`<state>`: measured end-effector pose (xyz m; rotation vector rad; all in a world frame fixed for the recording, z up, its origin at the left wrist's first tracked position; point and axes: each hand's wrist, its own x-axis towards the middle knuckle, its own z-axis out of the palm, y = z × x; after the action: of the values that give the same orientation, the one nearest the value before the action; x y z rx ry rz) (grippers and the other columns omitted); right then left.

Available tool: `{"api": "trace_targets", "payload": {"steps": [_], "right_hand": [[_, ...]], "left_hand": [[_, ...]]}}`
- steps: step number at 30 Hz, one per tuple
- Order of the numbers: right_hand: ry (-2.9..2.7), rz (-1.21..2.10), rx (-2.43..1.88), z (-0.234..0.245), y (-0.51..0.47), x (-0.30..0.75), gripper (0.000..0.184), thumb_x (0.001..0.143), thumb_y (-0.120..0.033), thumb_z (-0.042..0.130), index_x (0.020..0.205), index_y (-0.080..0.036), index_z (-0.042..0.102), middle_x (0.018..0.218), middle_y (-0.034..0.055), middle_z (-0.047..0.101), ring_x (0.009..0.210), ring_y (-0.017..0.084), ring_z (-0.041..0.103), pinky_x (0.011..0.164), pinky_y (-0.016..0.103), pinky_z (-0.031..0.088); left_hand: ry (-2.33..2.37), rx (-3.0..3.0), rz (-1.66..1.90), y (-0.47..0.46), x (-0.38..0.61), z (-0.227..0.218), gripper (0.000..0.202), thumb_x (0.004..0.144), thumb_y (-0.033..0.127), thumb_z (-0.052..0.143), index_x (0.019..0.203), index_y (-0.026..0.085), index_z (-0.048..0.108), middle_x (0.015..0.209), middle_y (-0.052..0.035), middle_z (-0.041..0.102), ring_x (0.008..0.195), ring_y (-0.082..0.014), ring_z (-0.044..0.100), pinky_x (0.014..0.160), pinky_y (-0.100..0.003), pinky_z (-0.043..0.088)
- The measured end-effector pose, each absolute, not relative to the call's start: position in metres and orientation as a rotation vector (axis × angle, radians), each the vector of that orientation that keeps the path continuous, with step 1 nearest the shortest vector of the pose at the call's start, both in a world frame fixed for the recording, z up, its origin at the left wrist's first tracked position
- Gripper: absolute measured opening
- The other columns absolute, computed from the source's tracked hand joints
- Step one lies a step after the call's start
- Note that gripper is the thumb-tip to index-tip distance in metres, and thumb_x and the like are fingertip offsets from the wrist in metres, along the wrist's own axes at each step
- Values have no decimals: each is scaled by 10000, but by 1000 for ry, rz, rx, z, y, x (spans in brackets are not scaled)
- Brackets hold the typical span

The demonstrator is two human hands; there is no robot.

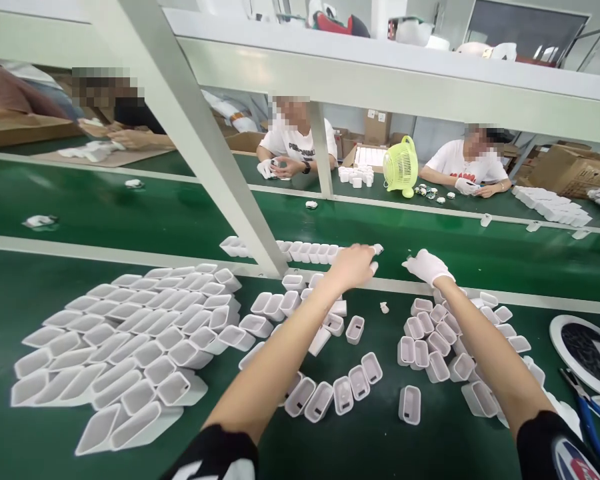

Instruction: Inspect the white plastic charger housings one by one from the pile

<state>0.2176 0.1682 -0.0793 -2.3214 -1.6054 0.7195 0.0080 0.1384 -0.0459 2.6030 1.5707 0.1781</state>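
My left hand (353, 268), bare, reaches over the near edge of the green conveyor belt (455, 257). Its fingers are curled, with bits of white at the tips; what they grip is hidden. A row of open white plastic cases (310, 253) stands on the belt just left of it, and a small white piece (379, 249) shows past its fingertips. To the right, my right hand (429, 267) wears a white glove over the belt. Its fingers are pinched together, with a tiny object at the tips too small to name. Loose white cases (437, 333) lie beneath my right forearm.
Many white cases (145, 333) stand packed on the left of the bench, with a curved row (344, 395) in front. Blue-handled pliers (587, 407) and a round white-rimmed item (570, 333) lie right. A slanted post (205, 133) crosses the view. Co-workers sit opposite, near a green fan (401, 167).
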Motion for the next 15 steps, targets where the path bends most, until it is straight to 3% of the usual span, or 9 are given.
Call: {"api": "trace_targets", "payload": {"steps": [4,9,12,15], "right_hand": [[-1500,832,-2055,-68,149,230,320,933,-358,604,1177,-151,596,1123,79,659,967,202,660,853,415,552],[-1396,1018,-1730,-57,114,243,315,895,-230,615,1205,-176,606,1105,67,724,999,157,690,848,280,566],[-1295,1027,-1662,-51,94,254,287,856,-277,628,1119,-164,647,1070,90,742,966,191,710,823,311,579],[-1216,1023,-1616,-46,71,267,342,766,-346,702,1059,-173,678,1100,86,737,1033,223,691,885,351,557]], "left_hand": [[1660,2596,95,208,38,-69,360,935,338,569,1240,148,548,1256,-112,574,1174,-272,546,991,-511,455],[1576,2595,-57,249,74,-102,385,925,350,590,1256,160,545,1298,-111,551,1198,-280,533,1018,-537,435],[1489,2629,-117,250,86,-107,336,915,342,603,1189,149,585,1274,-102,568,1205,-278,524,1036,-539,407],[1373,2716,-114,233,88,-100,242,902,225,577,1126,141,617,1214,-112,602,1203,-290,508,1082,-583,301]]}}
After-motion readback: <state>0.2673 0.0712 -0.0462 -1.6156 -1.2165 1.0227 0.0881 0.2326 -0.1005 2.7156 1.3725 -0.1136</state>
